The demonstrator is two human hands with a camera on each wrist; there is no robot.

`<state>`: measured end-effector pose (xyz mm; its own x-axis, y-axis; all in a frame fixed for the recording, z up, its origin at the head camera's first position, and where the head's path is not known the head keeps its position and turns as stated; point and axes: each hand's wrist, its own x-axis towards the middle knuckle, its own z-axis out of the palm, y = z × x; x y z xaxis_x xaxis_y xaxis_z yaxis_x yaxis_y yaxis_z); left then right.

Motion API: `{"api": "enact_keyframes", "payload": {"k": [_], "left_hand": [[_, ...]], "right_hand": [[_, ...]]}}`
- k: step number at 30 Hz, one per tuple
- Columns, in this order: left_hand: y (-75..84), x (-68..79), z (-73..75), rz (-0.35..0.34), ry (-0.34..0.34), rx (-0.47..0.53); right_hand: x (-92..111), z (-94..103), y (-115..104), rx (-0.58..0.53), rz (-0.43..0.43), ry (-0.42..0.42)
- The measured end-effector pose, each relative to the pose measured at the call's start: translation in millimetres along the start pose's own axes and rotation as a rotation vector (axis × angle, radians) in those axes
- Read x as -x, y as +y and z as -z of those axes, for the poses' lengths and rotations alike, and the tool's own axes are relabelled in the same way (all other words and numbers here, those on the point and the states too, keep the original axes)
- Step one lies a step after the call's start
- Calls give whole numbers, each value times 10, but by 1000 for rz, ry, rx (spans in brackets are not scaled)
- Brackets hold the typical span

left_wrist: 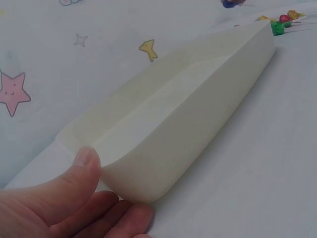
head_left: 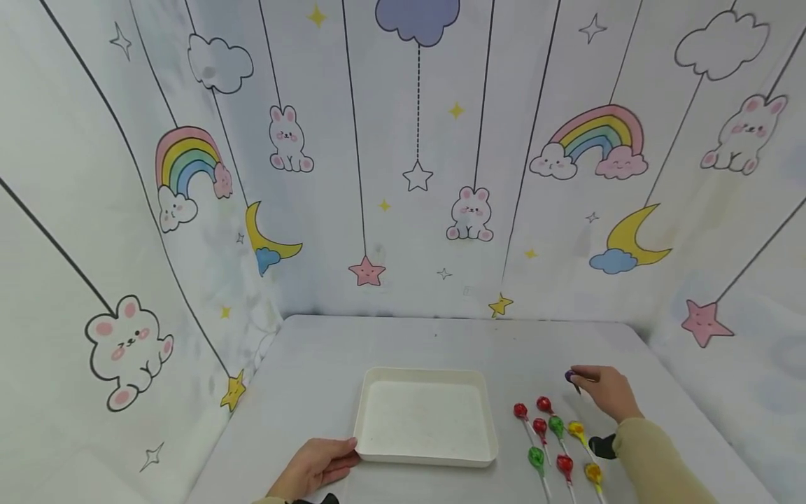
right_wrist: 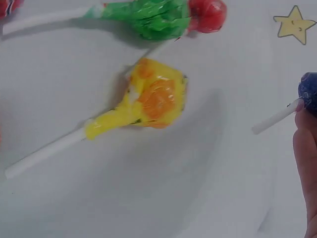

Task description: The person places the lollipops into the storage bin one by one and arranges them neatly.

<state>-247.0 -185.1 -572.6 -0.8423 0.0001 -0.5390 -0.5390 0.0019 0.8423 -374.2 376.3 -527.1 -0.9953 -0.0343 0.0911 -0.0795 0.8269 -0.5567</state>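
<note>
A shallow white tray lies on the table, its inside bare. My left hand holds the tray's near left corner. In the left wrist view the thumb is at the rim and the other fingers curl below the corner. My right hand pinches a dark blue-purple lollipop by its wrapped head, above the table at the right. In the right wrist view the white stick of this lollipop points down and left, and much of the hand is out of frame.
Right of the tray lie several wrapped lollipops: red, green and yellow, their white sticks mostly toward me. The table ends at fabric walls printed with rabbits, stars and rainbows.
</note>
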Motion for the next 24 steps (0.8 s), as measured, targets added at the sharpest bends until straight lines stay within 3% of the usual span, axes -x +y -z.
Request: {"api": "enact_keyframes", "payload": {"k": [11,17,24], "left_hand": [[-24,-11,40,-30,-24,8],[-2,-9,45,-36,-19,4],[-30,-37,31,-21,-28,10]], "right_hand": [[-143,7,-567,-140,37,52],[-329,-233,-1027,-223,76,35],[-524,-670,-1628,-317,136,-11]]}}
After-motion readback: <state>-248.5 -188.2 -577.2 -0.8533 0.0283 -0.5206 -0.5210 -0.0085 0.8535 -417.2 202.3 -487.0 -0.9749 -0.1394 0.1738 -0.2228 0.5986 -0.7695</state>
